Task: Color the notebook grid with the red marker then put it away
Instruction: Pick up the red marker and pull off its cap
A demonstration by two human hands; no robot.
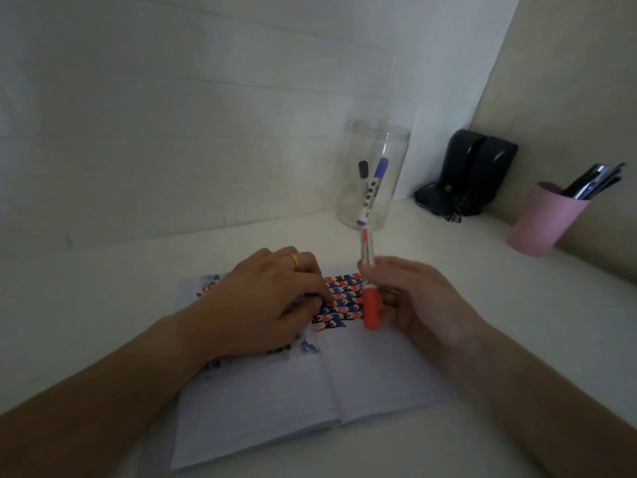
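Note:
An open notebook lies on the white desk in front of me. Its upper pages carry a grid pattern coloured red, blue and black. My left hand, with a gold ring, rests flat on the left page and covers part of the pattern. My right hand holds the red marker above the right page. The marker's red cap end points toward me and its clear barrel points away toward the jar.
A clear plastic jar stands behind the notebook with a blue marker and a black marker inside. Black speakers sit in the corner. A pink cup of pens is at the right.

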